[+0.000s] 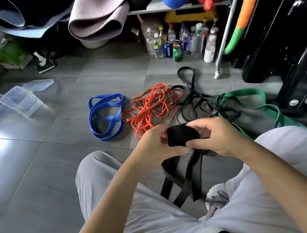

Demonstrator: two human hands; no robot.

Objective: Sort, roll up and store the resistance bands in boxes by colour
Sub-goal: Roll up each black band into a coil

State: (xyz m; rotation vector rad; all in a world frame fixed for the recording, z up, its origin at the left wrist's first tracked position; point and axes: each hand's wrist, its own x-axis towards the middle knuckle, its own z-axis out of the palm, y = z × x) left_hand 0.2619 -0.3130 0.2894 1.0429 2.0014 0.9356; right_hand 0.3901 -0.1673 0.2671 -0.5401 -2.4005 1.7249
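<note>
Left hand (152,149) and right hand (216,138) both grip a black band (182,135), partly rolled (loose tails hang over the lap).

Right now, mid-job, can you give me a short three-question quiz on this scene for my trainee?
1. True or false: the left hand and the right hand both hold the partly rolled black band.
2. Which colour of bands lies nearest the clear boxes on the floor? A) blue B) green C) orange
3. Short answer: do any bands show inside the clear boxes yet?

Key: 1 true. 2 A, the blue bands. 3 no, none show inside them.
</note>
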